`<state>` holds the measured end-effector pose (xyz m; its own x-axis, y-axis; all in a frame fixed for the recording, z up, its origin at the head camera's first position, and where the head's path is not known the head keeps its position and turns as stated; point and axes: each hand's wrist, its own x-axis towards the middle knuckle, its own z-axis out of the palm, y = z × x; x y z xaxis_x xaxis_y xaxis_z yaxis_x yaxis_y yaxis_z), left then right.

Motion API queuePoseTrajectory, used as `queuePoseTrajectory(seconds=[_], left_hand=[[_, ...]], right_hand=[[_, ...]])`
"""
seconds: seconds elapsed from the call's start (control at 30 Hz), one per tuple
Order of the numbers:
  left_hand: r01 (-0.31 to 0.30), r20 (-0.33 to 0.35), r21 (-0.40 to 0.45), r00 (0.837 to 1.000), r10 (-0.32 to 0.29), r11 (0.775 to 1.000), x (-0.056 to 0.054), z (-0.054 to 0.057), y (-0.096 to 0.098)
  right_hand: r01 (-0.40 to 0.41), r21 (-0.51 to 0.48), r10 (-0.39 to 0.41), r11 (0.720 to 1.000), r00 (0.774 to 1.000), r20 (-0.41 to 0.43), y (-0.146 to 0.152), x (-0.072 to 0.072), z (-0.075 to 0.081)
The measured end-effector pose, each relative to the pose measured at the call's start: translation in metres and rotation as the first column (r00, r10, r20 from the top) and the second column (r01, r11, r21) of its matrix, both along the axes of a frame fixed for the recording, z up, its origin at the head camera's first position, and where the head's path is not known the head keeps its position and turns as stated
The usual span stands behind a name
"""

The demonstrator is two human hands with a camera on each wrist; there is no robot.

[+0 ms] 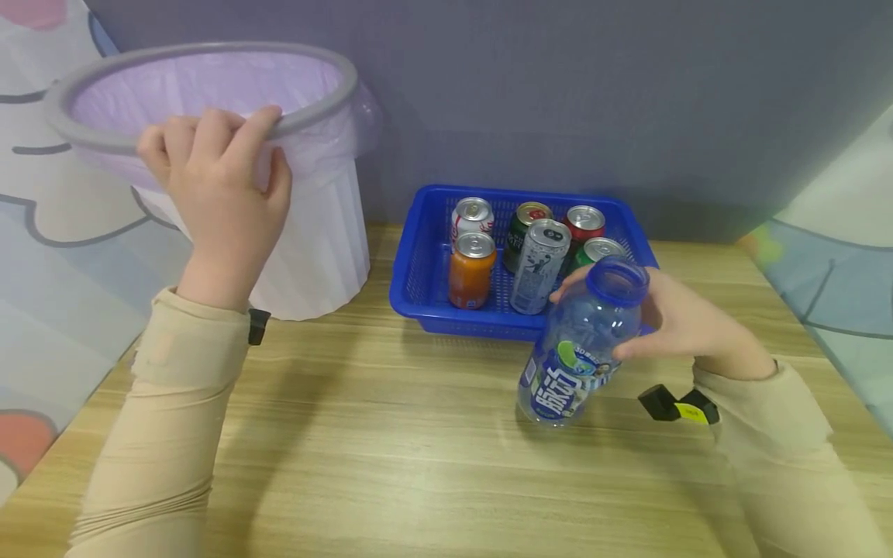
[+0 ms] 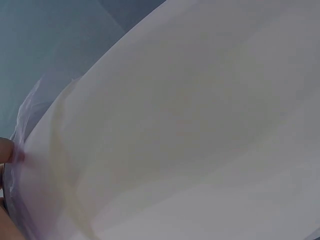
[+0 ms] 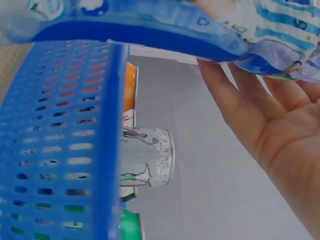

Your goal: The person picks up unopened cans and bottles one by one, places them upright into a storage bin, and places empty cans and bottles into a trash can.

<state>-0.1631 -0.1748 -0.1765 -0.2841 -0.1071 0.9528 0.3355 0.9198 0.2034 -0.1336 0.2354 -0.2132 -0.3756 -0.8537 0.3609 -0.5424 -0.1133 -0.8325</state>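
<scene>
My left hand (image 1: 222, 182) grips the grey rim (image 1: 209, 48) of a white trash bin (image 1: 314, 240), its fingers over the near side. A purple bag (image 1: 209, 81) lines the bin and folds out over the rim. In the left wrist view, the fingers (image 2: 6, 150) show at the left edge against the bag. With its fingers round the upper part, my right hand (image 1: 680, 318) holds a clear blue plastic bottle (image 1: 568, 372), uncapped and tilted, in front of the basket. In the right wrist view, the bottle (image 3: 165, 35) crosses the top, with the hand (image 3: 280, 120) below it.
Behind the bottle stands a blue plastic basket (image 1: 418, 263) holding several drink cans, among them an orange can (image 1: 470, 271) and a grey can (image 1: 537, 267). Bin and basket are on a wooden table (image 1: 363, 434). A grey wall (image 1: 558, 93) rises behind.
</scene>
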Motion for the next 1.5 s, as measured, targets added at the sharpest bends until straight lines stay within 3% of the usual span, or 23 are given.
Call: queuePoseTrajectory(seconds=[0.13, 0.27, 0.4, 0.5, 0.67, 0.87, 1.1, 1.2, 1.5], left_hand=[[0.003, 0.000, 0.006, 1.000, -0.003, 1.000, 0.000, 0.000, 0.001], [0.007, 0.001, 0.000, 1.000, -0.007, 1.000, -0.001, 0.000, 0.000], [0.000, -0.003, -0.008, 1.000, 0.000, 1.000, -0.001, -0.001, -0.003], [-0.007, -0.007, -0.007, 1.000, 0.007, 1.000, -0.001, -0.002, -0.005], [0.003, -0.010, -0.003, 1.000, -0.003, 1.000, -0.002, -0.002, -0.004], [0.014, -0.011, -0.004, 1.000, -0.014, 1.000, -0.004, -0.003, 0.000], [0.018, 0.000, 0.001, 1.000, -0.018, 1.000, -0.004, -0.002, 0.001], [0.009, 0.008, 0.003, 1.000, -0.009, 1.000, -0.003, -0.002, -0.001], [-0.009, -0.007, 0.023, 1.000, 0.009, 1.000, 0.001, -0.002, -0.004]], right_hand=[[-0.004, -0.035, 0.005, 0.999, 1.000, 0.018, -0.002, -0.007, 0.012], [0.081, -0.042, -0.079, 0.996, 0.996, 0.048, -0.006, -0.012, 0.024], [0.242, -0.016, -0.239, 0.970, 0.964, 0.113, -0.014, -0.015, 0.037], [0.304, -0.005, -0.299, 0.953, 0.939, 0.170, -0.023, -0.019, 0.048], [0.326, -0.031, -0.310, 0.945, 0.920, 0.241, -0.032, -0.027, 0.060], [0.339, -0.096, -0.291, 0.936, 0.897, 0.332, -0.036, -0.037, 0.059], [0.463, -0.106, -0.377, 0.880, 0.816, 0.438, -0.045, -0.051, 0.060], [0.482, -0.109, -0.382, 0.870, 0.796, 0.470, -0.054, -0.059, 0.065], [0.538, -0.092, -0.438, 0.838, 0.763, 0.475, -0.092, -0.078, 0.092]])
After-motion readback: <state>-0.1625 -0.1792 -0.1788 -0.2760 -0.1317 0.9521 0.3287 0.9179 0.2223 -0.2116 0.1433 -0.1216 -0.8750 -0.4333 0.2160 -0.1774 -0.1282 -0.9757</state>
